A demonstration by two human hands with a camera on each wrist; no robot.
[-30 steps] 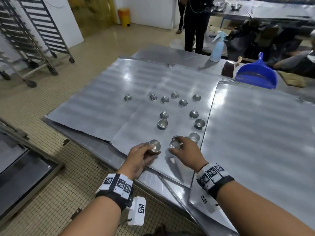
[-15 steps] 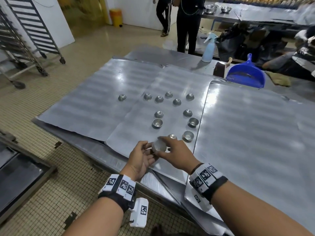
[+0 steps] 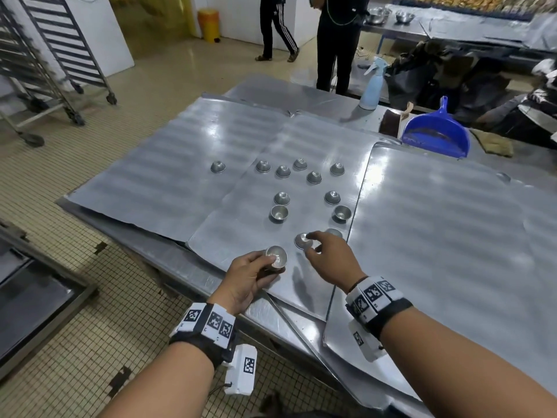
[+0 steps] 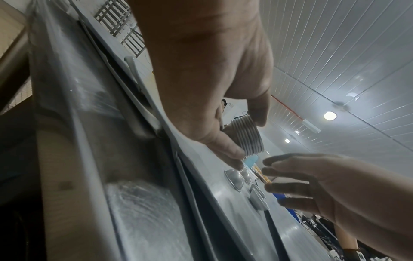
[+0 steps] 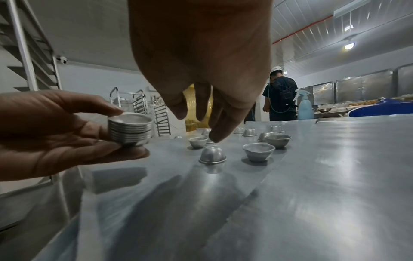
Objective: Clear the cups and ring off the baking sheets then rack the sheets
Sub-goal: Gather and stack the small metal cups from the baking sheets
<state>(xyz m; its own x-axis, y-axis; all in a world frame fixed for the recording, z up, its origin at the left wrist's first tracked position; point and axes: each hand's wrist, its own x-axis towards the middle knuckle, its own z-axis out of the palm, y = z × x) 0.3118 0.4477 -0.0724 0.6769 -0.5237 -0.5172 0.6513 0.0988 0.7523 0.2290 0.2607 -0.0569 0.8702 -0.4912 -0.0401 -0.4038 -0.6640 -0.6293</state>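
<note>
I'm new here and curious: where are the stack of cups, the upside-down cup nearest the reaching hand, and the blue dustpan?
stack of cups (image 5: 130, 129), right wrist view, on its ribbed side.
upside-down cup (image 5: 212, 155), right wrist view, on its dome.
blue dustpan (image 3: 437, 137), head view, on its scoop.

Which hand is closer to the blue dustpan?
Right. The right hand reaches over the cups, nearer the blue dustpan; the left hand stays at the sheet's near edge.

twelve loose cups, three baking sheets
</note>
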